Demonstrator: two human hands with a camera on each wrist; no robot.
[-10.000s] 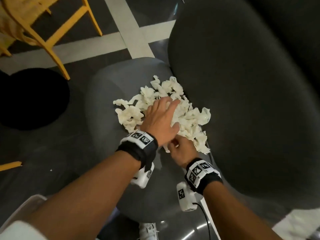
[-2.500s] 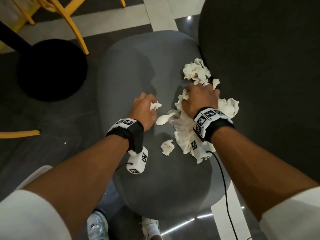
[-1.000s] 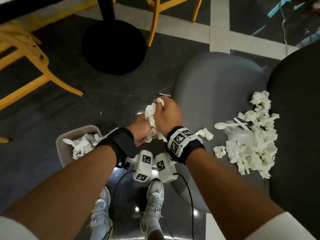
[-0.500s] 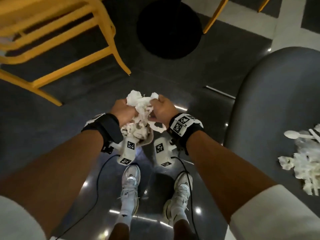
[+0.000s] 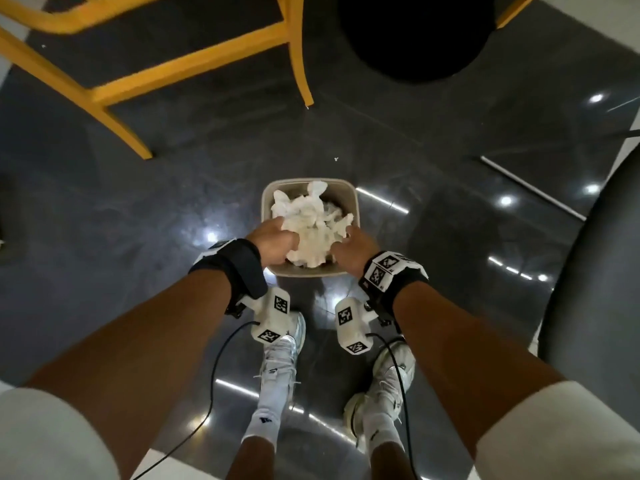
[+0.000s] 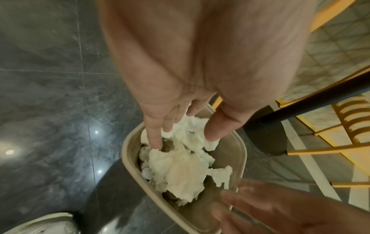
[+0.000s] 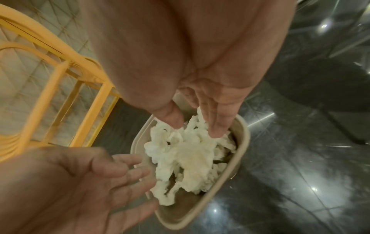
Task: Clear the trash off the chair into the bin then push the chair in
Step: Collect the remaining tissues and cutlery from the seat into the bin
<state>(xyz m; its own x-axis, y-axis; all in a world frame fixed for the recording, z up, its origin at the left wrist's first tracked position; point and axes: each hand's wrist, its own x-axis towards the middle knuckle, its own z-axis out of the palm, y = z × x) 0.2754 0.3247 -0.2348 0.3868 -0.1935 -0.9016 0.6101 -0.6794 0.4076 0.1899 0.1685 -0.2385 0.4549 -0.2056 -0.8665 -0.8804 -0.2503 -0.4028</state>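
While both hands hung over it: the bin [image 5: 308,271] stood on the floor just ahead of the person's feet.
Trash: a white crumpled wad of tissue [image 5: 310,233] lay heaped in the bin's mouth, rising above the rim [image 6: 130,159], with brown bin wall showing beneath it in the wrist views.
Bin: beige, rounded-square, upright on the dark glossy floor [image 5: 138,220].
Left hand: the left hand [image 5: 273,245] was over the near left side of the bin, fingers [image 6: 154,136] straight and spread, pointing down; the fingertips touched the top of the tissue but were not curled round it.
Right hand: the right hand [image 5: 356,251] was over the near right side, likewise loose and spread; its thumb and fingers [image 7: 220,126] met the tissue from above without gripping.
Palms: they faced each other across the wad, each visible in the other wrist's view.
Chair: only a grey curved edge of the chair [image 5: 595,271] showed at the far right, well apart from the bin.
Surroundings: yellow chair legs [image 5: 194,64] stood beyond the bin to the left, and a black round base [image 5: 415,32] beyond it to the right.
Feet: white sneakers [image 5: 282,351] stood just behind the bin.
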